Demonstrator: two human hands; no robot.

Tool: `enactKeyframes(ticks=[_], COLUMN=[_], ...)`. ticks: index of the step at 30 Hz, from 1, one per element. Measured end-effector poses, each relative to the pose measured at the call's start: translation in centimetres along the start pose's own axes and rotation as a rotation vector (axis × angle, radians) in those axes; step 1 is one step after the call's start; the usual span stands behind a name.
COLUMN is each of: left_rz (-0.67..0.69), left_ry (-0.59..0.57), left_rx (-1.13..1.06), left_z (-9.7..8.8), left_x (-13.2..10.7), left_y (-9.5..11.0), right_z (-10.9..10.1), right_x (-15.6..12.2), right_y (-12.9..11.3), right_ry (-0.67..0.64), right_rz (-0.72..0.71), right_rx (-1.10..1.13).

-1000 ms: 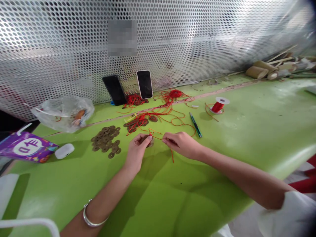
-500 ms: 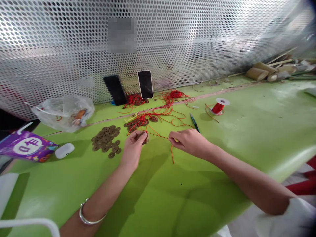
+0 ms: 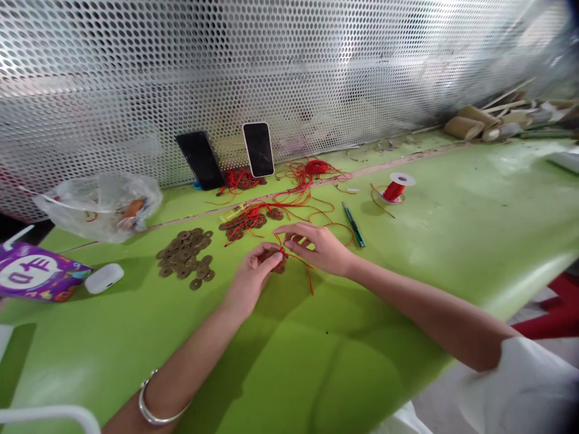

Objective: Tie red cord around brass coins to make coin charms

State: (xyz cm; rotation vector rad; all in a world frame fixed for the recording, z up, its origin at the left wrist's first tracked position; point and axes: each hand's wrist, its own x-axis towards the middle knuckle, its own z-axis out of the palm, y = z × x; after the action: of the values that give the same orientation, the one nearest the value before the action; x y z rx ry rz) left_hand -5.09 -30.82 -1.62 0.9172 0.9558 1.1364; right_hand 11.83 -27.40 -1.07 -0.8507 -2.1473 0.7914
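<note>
My left hand (image 3: 253, 274) is closed on several brown holed coins (image 3: 279, 265), pinched between thumb and fingers. A red cord (image 3: 310, 280) is tied at the coins, and its loose end hangs down to the right. My right hand (image 3: 319, 247) is beside them, its thumb and fingertips at a short strand of the cord just above the coins. Whether those fingertips grip the strand is too small to make out. Left of my hands lies a pile of loose coins (image 3: 183, 253). Behind them are strung coins (image 3: 244, 226) with tangled red cords.
A green pen (image 3: 353, 224) and a spool of red cord (image 3: 394, 189) lie to the right. Two phones (image 3: 259, 150) lean on the perforated metal wall. At left are a plastic bag (image 3: 99, 205), a purple carton (image 3: 40, 271) and a white case (image 3: 104, 278). Bamboo pieces (image 3: 465, 126) lie far right.
My right hand has moved left to the coins, letting go of the cord it held stretched out to the right. The cord now hangs slack. The view has shifted slightly.
</note>
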Motion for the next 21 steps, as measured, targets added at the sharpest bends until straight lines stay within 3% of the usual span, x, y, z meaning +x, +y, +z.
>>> enactKeyframes(ticks=[14,21], left_rz=[-0.014,-0.004], left_ry=[-0.012,0.017], left_rx=[0.037,0.021], left_z=[-0.17,-0.11], left_x=[0.13,0.25], left_y=[-0.56,-0.78], right_z=[0.57,0.98], right_x=[0.04,-0.04], right_y=[-0.28,-0.23], right_ry=[0.050,0.055], right_rz=[0.012,0.110], right_rx=[-0.035,0.058])
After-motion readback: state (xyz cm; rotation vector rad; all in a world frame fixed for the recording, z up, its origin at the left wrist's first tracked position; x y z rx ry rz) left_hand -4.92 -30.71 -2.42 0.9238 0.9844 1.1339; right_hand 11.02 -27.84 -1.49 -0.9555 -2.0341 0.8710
